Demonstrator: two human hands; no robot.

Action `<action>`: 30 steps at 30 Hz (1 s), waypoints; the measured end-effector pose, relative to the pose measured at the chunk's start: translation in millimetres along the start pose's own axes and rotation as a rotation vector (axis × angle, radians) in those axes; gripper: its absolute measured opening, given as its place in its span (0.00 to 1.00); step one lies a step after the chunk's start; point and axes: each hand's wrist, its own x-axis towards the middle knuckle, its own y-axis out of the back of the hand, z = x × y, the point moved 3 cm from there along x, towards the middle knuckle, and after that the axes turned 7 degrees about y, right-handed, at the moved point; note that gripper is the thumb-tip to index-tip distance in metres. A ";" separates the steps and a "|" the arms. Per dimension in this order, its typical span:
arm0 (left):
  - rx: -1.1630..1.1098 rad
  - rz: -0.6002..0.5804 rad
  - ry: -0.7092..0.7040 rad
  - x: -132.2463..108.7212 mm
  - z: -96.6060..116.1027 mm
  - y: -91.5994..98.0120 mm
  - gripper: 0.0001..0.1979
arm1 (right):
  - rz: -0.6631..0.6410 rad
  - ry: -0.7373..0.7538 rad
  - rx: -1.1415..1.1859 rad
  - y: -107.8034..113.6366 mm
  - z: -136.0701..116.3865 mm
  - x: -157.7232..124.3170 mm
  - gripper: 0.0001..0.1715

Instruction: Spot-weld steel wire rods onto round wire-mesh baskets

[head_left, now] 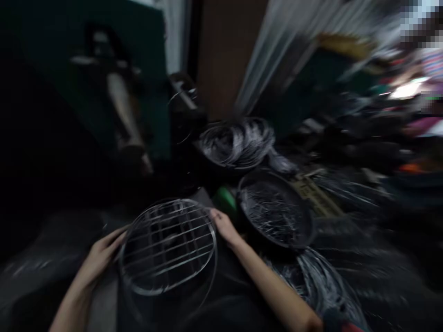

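A round wire grill rack (169, 240) with parallel bars and crosswise wires sits between my hands, low in the middle of the head view. My left hand (102, 253) grips its left edge with the fingers partly behind the rim. At the upper right of the rim, the fingers of my right hand (223, 225) are closed on the wire. A second thin wire ring shows just below the rack. To the right stands a dark round pan (309, 226) filled with short pieces of wire. Motion blur softens the details.
Coils of wire (238, 143) lie in a basin behind the pan, and another wire bundle (325, 286) lies at the lower right. A green object (225, 199) stands beside my right hand. A dark green panel (148, 92) rises at the left. Blurred clutter and a person are far right.
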 end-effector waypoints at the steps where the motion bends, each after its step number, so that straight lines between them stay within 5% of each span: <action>1: -0.049 -0.008 0.081 -10.1 -13.7 4.4 0.33 | 0.009 -0.015 0.008 0.1 2.1 -1.3 0.38; 6: -0.367 0.019 0.212 -38.5 -44.0 -2.3 0.41 | 0.033 -0.069 0.024 -3.5 9.5 -5.5 0.35; 12: -0.399 0.040 0.095 -39.4 -36.6 -1.8 0.31 | 0.071 -0.006 -0.088 1.3 -6.0 -9.1 0.33; 17: -0.347 -0.051 0.085 -42.9 -42.7 -0.9 0.25 | 0.082 -0.021 -0.320 12.8 -16.5 -48.3 0.30; 22: -0.366 -0.074 0.078 -47.3 -46.6 -4.7 0.23 | -0.096 -0.116 -0.317 0.8 -23.4 -92.6 0.21; 30: -0.392 -0.098 0.089 -55.6 -38.2 2.0 0.31 | -0.260 -0.277 -0.260 -14.1 -46.0 -109.5 0.26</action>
